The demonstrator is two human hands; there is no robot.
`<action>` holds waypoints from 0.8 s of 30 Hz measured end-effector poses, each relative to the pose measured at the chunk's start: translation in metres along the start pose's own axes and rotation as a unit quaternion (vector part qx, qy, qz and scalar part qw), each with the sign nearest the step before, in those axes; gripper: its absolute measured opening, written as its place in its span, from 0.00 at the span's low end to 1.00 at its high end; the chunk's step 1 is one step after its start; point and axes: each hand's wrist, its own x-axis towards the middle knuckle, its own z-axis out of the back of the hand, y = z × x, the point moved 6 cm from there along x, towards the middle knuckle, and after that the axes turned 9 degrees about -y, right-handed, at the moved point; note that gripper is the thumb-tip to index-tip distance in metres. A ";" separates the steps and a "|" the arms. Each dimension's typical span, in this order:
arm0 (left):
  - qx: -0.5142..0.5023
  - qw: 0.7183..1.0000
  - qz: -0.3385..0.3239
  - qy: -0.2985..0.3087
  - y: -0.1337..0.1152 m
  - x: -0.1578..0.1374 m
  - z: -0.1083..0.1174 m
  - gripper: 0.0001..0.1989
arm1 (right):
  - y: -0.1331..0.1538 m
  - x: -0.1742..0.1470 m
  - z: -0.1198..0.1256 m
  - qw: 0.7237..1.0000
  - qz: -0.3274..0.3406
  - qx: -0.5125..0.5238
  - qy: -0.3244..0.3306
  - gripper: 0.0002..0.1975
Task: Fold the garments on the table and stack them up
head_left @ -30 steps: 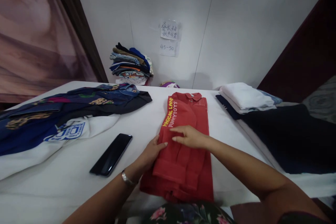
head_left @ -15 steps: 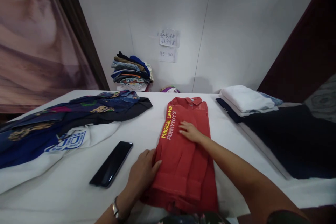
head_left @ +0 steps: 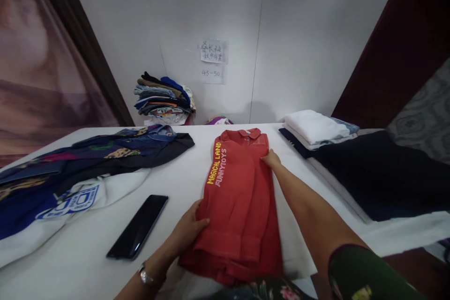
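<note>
A red collared shirt (head_left: pixel 235 206) lies folded lengthwise on the white table (head_left: pixel 176 168), its collar away from me. One folded sleeve bears yellow and pale lettering. My left hand (head_left: pixel 192 226) grips the shirt's lower left edge, thumb on top and the other fingers partly hidden at the side. Higher up, my right hand (head_left: pixel 271 159) is closed on the right edge just below the collar, its fingertips partly tucked under the cloth.
To the left lie a black phone (head_left: pixel 138 227) and a heap of jackets (head_left: pixel 87 159). Folded white clothes (head_left: pixel 312 126) and a dark garment (head_left: pixel 383 173) are on the right. A clothes stack (head_left: pixel 165 98) stands behind the table, near handwritten paper signs (head_left: pixel 214 58) on the wall.
My right hand has moved from the middle of the shirt to its upper right edge and taken hold there. My left hand stays at the lower left edge. The view has shifted slightly right.
</note>
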 end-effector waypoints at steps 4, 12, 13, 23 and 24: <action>0.041 0.998 -0.026 0.050 -0.012 0.014 0.018 0.34 | -0.003 -0.004 0.003 0.993 -0.065 0.098 0.018 0.18; 0.456 0.888 -0.059 0.008 -0.039 0.104 0.105 0.31 | -0.051 -0.120 0.022 0.924 -0.155 0.344 0.060 0.11; 0.484 0.873 -0.061 0.017 -0.042 0.115 0.109 0.30 | -0.060 -0.145 0.023 0.910 -0.168 0.372 0.068 0.11; 0.570 0.815 -0.100 0.039 -0.016 0.157 0.083 0.27 | -0.058 -0.261 0.072 0.851 -0.132 0.365 0.355 0.20; 0.562 0.819 -0.114 0.028 -0.013 0.156 0.080 0.29 | -0.052 -0.238 0.087 0.878 -0.078 0.357 0.308 0.19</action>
